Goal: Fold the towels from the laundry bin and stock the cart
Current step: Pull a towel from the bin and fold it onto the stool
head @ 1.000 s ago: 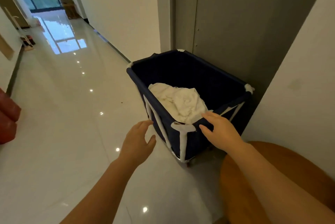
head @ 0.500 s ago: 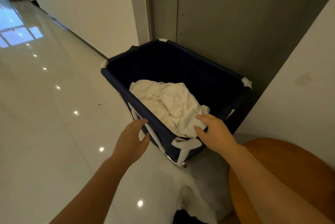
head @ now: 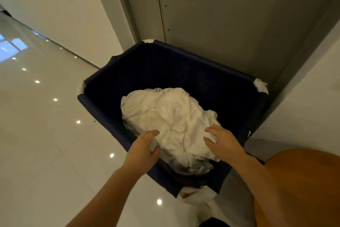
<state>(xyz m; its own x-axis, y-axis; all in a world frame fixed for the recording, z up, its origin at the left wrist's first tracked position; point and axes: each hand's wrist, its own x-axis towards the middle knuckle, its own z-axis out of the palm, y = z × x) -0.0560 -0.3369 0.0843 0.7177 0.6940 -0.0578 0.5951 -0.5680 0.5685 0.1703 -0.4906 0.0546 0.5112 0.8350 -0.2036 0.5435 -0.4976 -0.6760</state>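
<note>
A dark blue fabric laundry bin [head: 198,65] with white corner joints stands against a grey door. Inside lies a crumpled heap of white towels [head: 171,116]. My left hand [head: 143,151] reaches over the near rim, its fingers curled against the left side of the heap. My right hand [head: 222,144] rests with spread fingers on the heap's right side. Neither hand has closed around the cloth. No cart is in view.
Glossy white floor tiles [head: 46,144] spread to the left. A grey door [head: 230,15] and white wall [head: 309,112] close in behind and to the right of the bin. A round orange-brown surface [head: 301,190] sits at lower right.
I have come closer and look down into the bin. Both hands moved from outside the near rim forward onto the towel heap.
</note>
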